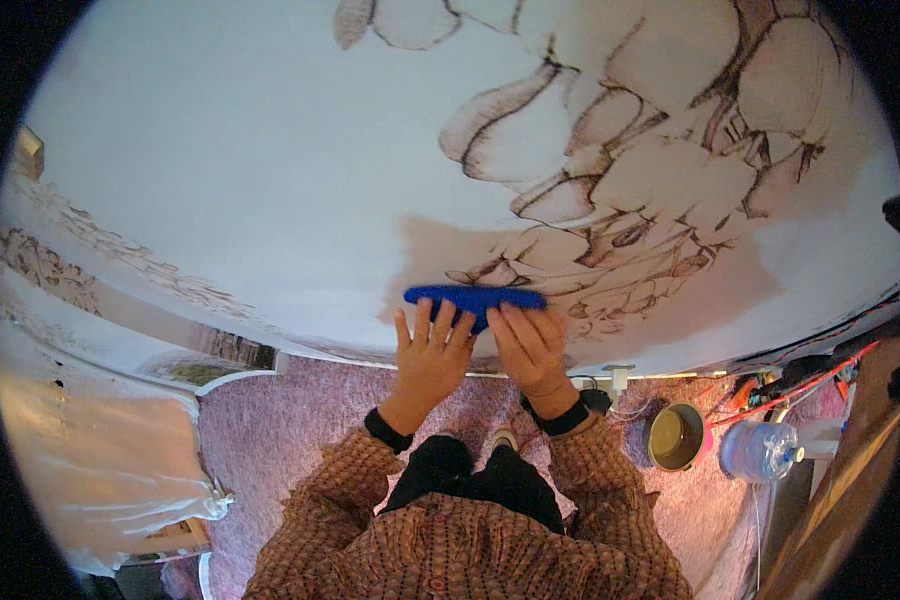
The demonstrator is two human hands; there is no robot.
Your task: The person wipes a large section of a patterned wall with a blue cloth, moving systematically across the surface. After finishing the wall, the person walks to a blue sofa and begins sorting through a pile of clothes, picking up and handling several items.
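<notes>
A large white panel (255,165) with brown and black line drawing, petal-like or leaf-like in shape, fills the view before me. A flat blue pad or smoother (480,296) lies against its lower part, over a brownish, damp-looking patch (435,247). My right hand (532,345) grips the right part of the pad, fingers bent close together. With fingers spread, my left hand (433,360) rests its tips on the pad's left part. The palms hide some of the pad's lower edge. Both wrists have black bands.
A bucket (676,436) and a large clear water bottle (761,451) stand on the pinkish floor covering (285,450) at right, near red cable (810,382). Plastic sheeting (120,435) covers something at left. A wooden beam (832,495) edges the right side.
</notes>
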